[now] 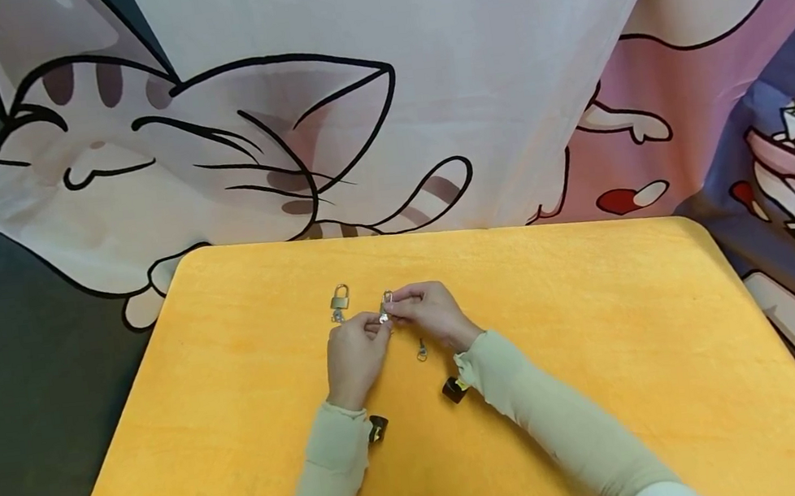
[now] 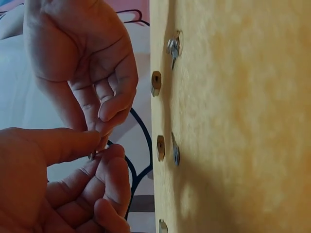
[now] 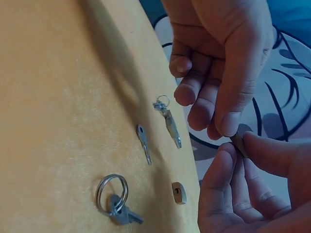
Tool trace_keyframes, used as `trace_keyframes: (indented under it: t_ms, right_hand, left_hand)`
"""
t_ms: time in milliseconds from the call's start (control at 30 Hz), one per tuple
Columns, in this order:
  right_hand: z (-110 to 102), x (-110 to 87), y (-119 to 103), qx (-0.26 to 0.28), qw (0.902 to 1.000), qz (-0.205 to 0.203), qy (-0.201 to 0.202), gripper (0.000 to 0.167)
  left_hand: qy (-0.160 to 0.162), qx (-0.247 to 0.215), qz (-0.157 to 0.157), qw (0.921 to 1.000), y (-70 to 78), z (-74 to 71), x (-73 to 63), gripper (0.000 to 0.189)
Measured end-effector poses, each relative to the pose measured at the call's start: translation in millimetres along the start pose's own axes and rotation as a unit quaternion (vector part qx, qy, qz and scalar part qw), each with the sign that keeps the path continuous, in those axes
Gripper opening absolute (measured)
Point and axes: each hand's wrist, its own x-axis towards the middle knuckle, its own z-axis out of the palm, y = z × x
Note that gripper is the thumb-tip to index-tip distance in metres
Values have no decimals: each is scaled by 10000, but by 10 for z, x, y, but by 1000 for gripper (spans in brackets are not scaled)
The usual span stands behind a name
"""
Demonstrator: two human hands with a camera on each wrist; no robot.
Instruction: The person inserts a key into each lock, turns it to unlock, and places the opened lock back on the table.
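Around the held padlock (image 1: pixel 385 307), your fingertips meet: your right hand (image 1: pixel 434 311) pinches it, and your left hand (image 1: pixel 356 359) pinches at its lower end; whether that left hand also grips a key, I cannot tell. The two-sided grip likely steadies so small a body. Left of the held padlock, a second padlock (image 1: pixel 340 300) lies on the table (image 1: pixel 670 315), keys (image 1: pixel 337 317) at its near end, perhaps kept as a set. Below the held padlock lies a loose key (image 3: pixel 142 141); nearer you and rightward, a ringed key (image 3: pixel 119 204), seemingly within easy reach.
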Motion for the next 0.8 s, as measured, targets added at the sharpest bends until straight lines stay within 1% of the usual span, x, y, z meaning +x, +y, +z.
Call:
trace_keyframes:
  t_ms: [100,233,333,533,600,800]
  right_hand:
    - [41,45,-31,-85,9999,-18,-50,21]
    - [87,105,-55,-233,9997,3,-77,19]
    - [123,147,-63,-306,9994,92,-125,20]
    - [195,244,-66,-563,9981,177,-166,21]
    - [222,275,-70,-575,9980,196,-176,21]
    - [310,355,-89,-738,9970,228,-108,19]
  left_hand:
    - [141,155,80,9997,-15,-26,11,15]
    - [245,251,77,9994,-50,-47,30,16]
    - [256,378,-11,9990,-79,-54,48,16]
    - [289,866,-197,9956,-114,-77,96,17]
    - [303,1006,-276,9941,-119,-84,113,17]
    - [290,1250,-453,9907,-142,-113,150,19]
